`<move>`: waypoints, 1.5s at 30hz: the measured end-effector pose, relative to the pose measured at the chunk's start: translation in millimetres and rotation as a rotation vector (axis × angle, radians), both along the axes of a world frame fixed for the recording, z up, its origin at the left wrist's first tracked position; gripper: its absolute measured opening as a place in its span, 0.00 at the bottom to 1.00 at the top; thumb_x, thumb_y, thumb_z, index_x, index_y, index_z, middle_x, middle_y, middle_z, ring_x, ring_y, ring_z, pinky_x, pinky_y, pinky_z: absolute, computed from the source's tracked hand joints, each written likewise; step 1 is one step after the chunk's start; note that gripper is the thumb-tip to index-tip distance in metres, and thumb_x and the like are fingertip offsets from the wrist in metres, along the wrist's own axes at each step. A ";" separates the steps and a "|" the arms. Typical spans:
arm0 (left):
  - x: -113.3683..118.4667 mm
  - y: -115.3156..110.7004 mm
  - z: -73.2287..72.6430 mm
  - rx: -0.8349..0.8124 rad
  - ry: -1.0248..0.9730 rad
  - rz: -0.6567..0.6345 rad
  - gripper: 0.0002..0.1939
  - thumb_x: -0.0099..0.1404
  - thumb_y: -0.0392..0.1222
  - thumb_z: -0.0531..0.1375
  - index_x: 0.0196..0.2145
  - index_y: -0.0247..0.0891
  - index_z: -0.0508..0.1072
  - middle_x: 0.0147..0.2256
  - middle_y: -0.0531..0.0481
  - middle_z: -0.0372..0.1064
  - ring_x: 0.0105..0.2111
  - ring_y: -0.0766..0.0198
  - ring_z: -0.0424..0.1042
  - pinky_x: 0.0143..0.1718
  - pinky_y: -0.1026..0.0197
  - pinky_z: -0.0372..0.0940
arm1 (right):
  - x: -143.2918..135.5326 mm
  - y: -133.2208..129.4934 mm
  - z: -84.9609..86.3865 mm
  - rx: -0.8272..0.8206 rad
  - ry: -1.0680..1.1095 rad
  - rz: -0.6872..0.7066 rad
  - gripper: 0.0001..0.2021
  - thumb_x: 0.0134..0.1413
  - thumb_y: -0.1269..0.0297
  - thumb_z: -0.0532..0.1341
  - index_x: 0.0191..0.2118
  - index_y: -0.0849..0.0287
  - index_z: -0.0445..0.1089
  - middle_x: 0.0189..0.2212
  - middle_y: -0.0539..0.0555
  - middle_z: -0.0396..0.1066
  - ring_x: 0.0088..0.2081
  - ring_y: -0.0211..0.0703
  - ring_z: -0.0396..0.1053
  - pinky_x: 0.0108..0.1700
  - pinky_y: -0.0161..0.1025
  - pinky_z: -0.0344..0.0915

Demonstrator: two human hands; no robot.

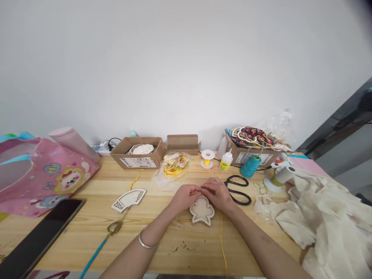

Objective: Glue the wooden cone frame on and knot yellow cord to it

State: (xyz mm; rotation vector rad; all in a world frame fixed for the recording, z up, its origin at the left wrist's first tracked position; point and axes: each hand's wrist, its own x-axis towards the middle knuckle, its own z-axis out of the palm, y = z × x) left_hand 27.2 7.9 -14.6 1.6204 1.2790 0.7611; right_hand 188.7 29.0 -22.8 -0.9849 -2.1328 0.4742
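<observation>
Plaque (202, 212) lies just to the near side of my equally close left hand (185, 197) and right hand (217, 193), long axis near-to-far, fingers pinching what seems cord (222, 236).

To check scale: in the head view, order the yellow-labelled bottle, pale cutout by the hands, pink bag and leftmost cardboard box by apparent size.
1. Pink bag
2. Leftmost cardboard box
3. Pale cutout
4. Yellow-labelled bottle
The cutout lies nearer than the bottle; true sizes are unsure.
</observation>
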 end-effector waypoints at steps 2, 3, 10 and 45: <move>-0.7 -0.1 1.5 0.001 0.012 -0.005 0.12 0.53 0.43 0.53 0.30 0.35 0.73 0.28 0.49 0.71 0.28 0.64 0.67 0.28 0.65 0.59 | 0.1 0.2 0.3 0.001 -0.012 0.013 0.07 0.48 0.63 0.56 0.29 0.56 0.71 0.26 0.52 0.72 0.31 0.39 0.64 0.37 0.40 0.58; -1.2 0.4 1.9 -0.003 0.008 -0.001 0.12 0.53 0.43 0.53 0.30 0.35 0.73 0.28 0.49 0.71 0.28 0.64 0.67 0.28 0.65 0.60 | 0.1 0.2 0.3 0.005 -0.016 0.015 0.07 0.48 0.63 0.57 0.29 0.56 0.71 0.26 0.51 0.71 0.30 0.39 0.64 0.37 0.39 0.58; -4.9 2.9 -1.3 -0.055 -0.038 0.031 0.13 0.52 0.44 0.54 0.30 0.32 0.72 0.27 0.48 0.71 0.26 0.66 0.66 0.27 0.66 0.60 | 1.2 -0.4 -2.3 0.021 -0.052 0.019 0.07 0.49 0.64 0.55 0.27 0.55 0.70 0.24 0.50 0.71 0.29 0.37 0.64 0.45 0.43 0.53; -4.9 4.1 0.1 -0.055 -0.066 0.076 0.12 0.51 0.44 0.55 0.29 0.33 0.72 0.26 0.50 0.71 0.24 0.67 0.66 0.26 0.66 0.61 | 1.1 0.1 -0.8 -0.060 -0.013 -0.009 0.07 0.49 0.64 0.55 0.26 0.57 0.70 0.23 0.49 0.71 0.27 0.36 0.64 0.44 0.41 0.54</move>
